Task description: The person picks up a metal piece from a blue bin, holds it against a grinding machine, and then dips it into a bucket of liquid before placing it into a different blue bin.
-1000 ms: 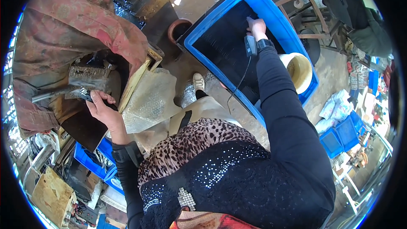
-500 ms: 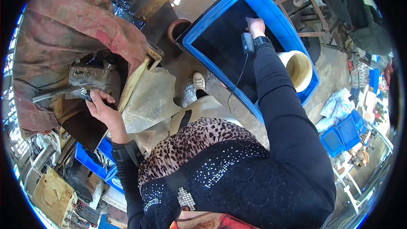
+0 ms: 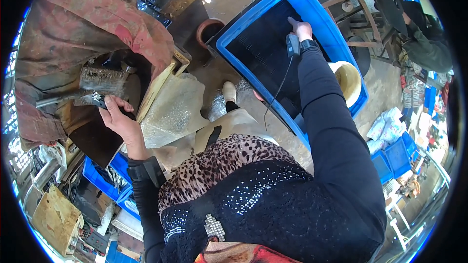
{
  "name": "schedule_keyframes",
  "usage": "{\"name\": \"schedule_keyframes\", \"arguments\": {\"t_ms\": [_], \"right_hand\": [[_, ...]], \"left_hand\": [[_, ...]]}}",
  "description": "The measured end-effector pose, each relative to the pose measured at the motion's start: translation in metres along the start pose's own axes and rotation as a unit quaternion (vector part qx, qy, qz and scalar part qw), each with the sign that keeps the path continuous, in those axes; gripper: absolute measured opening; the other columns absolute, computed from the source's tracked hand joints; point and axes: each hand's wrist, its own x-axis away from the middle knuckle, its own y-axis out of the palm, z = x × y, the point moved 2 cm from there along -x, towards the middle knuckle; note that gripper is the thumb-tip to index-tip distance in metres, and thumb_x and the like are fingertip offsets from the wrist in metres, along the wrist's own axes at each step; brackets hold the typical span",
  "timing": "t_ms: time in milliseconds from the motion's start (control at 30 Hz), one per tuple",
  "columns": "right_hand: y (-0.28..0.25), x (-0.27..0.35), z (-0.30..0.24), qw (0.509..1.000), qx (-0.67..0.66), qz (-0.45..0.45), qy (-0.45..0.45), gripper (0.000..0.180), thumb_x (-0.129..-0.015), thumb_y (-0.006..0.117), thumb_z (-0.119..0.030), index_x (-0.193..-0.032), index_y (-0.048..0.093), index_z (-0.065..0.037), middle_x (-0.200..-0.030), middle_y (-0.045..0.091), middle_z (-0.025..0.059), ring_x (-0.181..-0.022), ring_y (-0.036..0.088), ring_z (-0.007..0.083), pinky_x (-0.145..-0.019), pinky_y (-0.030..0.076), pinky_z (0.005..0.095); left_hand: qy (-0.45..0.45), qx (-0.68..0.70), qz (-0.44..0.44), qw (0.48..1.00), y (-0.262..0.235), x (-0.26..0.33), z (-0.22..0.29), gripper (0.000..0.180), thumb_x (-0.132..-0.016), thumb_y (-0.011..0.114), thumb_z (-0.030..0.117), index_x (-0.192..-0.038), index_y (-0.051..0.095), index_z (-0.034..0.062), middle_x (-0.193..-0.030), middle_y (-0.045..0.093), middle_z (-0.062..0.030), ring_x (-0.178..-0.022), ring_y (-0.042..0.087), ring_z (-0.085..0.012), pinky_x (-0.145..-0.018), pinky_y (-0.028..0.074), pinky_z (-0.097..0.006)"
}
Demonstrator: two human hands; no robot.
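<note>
My left hand (image 3: pixel 124 124) is closed around the black handle end of a long metal piece (image 3: pixel 48 101). That piece stretches left in front of a rough, blurred grey roller (image 3: pixel 103 79), which sits in an opening beneath a draped cloth. Whether the piece touches the roller I cannot tell. My right hand (image 3: pixel 303 30) reaches into a blue crate (image 3: pixel 336 39), one finger or thumb stretched out over dark, finely ridged contents (image 3: pixel 258 51). Its other fingers are partly hidden, and I see nothing held in it. A small grey box (image 3: pixel 292 45) with a cable is at my right wrist.
A stained red cloth (image 3: pixel 83 14) covers the machine at left. A wet translucent sheet (image 3: pixel 178 112) hangs from its wooden edge. A cream bucket (image 3: pixel 348 83) stands inside the crate; a round brown pot (image 3: pixel 201 31) is left of it. Another person (image 3: pixel 429 48) is at far right.
The view has shifted slightly, moving the crate rightward in the picture. My right hand now has a finger or thumb stretched farther out. My left hand keeps its hold on the metal piece.
</note>
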Motion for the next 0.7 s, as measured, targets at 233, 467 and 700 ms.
{"name": "schedule_keyframes", "arguments": {"t_ms": [233, 467, 700], "right_hand": [[0.004, 0.003, -0.001, 1.000, 0.000, 0.002, 0.020, 0.052, -0.079, 0.077, -0.042, -0.091, 0.066, 0.007, -0.078, 0.067, 0.0157, -0.062, 0.066, 0.0249, -0.059, 0.052, 0.0363], [0.001, -0.012, 0.008, 0.999, -0.009, -0.003, 0.034, 0.052, -0.080, 0.077, -0.043, -0.089, 0.066, 0.008, -0.076, 0.065, 0.0149, -0.061, 0.065, 0.0243, -0.057, 0.052, 0.0359], [0.005, 0.013, 0.025, 0.996, -0.081, -0.039, 0.005, 0.051, -0.082, 0.075, -0.041, -0.080, 0.064, 0.008, -0.073, 0.064, 0.0137, -0.063, 0.067, 0.0248, -0.054, 0.051, 0.0347]], "left_hand": [[0.000, 0.001, 0.002, 1.000, 0.001, 0.000, 0.001, 0.021, -0.100, 0.054, 0.026, -0.091, 0.048, 0.0081, -0.073, 0.046, 0.0004, -0.057, 0.042, -0.0096, -0.053, 0.035, -0.025], [0.008, 0.006, -0.005, 1.000, 0.001, -0.001, -0.001, 0.022, -0.101, 0.053, 0.025, -0.089, 0.047, 0.0078, -0.071, 0.046, -0.0005, -0.055, 0.043, -0.0097, -0.050, 0.037, -0.025], [0.006, 0.011, -0.007, 1.000, -0.003, -0.005, -0.006, 0.024, -0.101, 0.054, 0.026, -0.089, 0.047, 0.0076, -0.071, 0.047, -0.0007, -0.055, 0.043, -0.0098, -0.050, 0.037, -0.024]]}}
